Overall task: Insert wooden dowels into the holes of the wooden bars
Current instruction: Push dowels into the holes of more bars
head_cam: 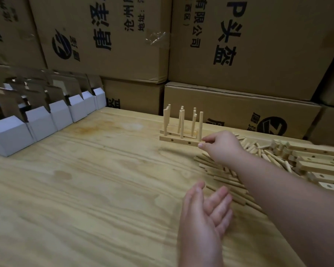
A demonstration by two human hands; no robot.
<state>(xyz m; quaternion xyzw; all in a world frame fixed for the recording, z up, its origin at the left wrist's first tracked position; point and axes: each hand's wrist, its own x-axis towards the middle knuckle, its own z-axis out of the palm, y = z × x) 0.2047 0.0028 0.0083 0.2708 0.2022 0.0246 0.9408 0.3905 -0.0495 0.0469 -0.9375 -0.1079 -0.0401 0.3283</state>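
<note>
A wooden bar with several upright dowels stands on the plywood table, in front of other finished bars with dowels. My right hand pinches the right end of the front bar between thumb and fingers. My left hand hovers nearer to me, palm turned up, fingers relaxed and empty. A heap of loose dowels lies under my right forearm. Bare bars with holes are stacked at the right edge.
White folded cartons with brown flaps stand in a row at the left. Large printed cardboard boxes form a wall behind the table. Plywood stretches between the cartons and my hands.
</note>
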